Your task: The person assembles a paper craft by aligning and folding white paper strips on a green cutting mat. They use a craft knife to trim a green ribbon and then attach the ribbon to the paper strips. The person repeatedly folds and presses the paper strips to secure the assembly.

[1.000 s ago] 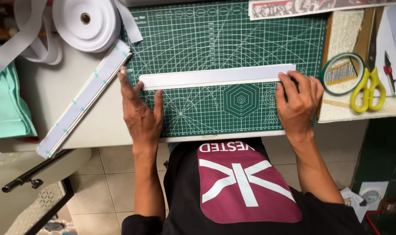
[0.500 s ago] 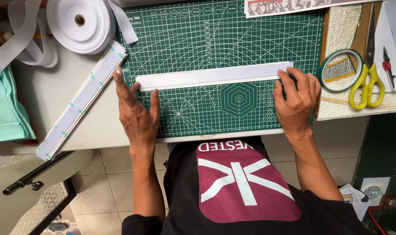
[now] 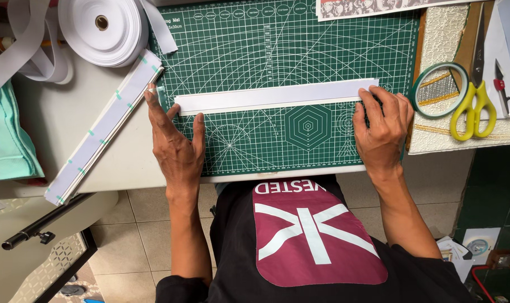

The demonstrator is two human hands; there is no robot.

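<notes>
Pressing the white strip (image 3: 274,96) flat on the green cutting mat (image 3: 255,45), my left hand (image 3: 176,146) lies spread at its left end, my right hand (image 3: 383,129) at its right; the strip runs side to side between them.

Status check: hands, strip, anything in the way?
Left hand and right hand flat, pinning white strip ends on green cutting mat. Nothing across strip.

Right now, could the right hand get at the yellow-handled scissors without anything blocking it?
Probably yes. The right hand rests on the white strip's end; only the flat tape ring lies between it and the scissors.
</notes>
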